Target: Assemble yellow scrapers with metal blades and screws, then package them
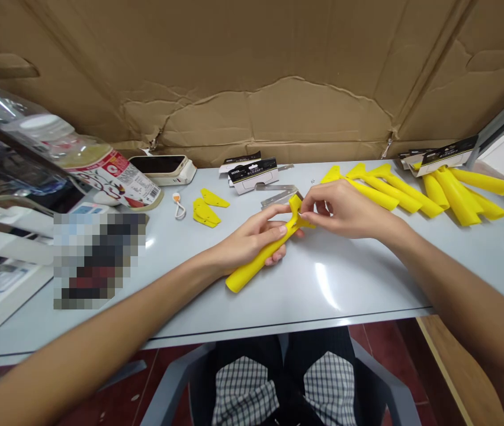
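My left hand (258,236) is wrapped round the handle of a yellow tool (252,269), which slants up to the right above the table. At the tool's forked head, my right hand (331,207) pinches with thumb and forefinger; what lies between the fingertips is too small to make out. Just behind the head lie thin metal strips (278,195) on the table. Several yellow handles (405,192) with forked heads lie in a row to the right of my right hand. Flat yellow plates (206,212) rest to the left of my left hand.
Black-and-white cards (254,176) lie at the back, and more yellow handles (458,198) with a card at the right. On the left are a phone (163,165), a white looped cord (179,207), a labelled bottle (114,174) and white devices (7,290). Cardboard (252,59) stands behind the table (180,313).
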Motion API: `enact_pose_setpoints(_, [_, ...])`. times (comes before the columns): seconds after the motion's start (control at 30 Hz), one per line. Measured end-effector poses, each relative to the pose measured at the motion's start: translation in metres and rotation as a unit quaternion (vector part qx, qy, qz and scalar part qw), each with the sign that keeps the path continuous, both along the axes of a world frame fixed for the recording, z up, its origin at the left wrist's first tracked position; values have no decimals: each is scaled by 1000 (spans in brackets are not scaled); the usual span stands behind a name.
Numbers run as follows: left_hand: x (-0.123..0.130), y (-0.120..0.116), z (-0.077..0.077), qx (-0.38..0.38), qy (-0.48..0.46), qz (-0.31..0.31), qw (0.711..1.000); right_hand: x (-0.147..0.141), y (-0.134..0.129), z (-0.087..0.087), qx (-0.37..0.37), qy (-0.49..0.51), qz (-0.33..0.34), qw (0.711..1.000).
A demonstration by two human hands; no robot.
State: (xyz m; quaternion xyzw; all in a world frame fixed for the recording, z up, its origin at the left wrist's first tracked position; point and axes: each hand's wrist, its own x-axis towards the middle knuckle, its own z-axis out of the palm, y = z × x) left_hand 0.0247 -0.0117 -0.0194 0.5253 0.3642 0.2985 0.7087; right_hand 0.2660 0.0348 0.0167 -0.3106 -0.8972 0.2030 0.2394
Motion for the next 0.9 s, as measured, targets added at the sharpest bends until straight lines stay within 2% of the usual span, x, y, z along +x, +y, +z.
enact_pose_setpoints(0.33, [0, 0, -1, 9, -6, -13, 1000, 0, 1, 0, -11, 8, -32, 999])
enact_pose_setpoints(0.67, [0, -1, -1, 15, -5, -19, 1000, 1, 0, 2, -4, -4, -17, 1000])
enact_pose_setpoints(0.9, [-3, 0, -6, 31, -8, -36, 999, 0, -1, 2, -16, 5, -26, 1000])
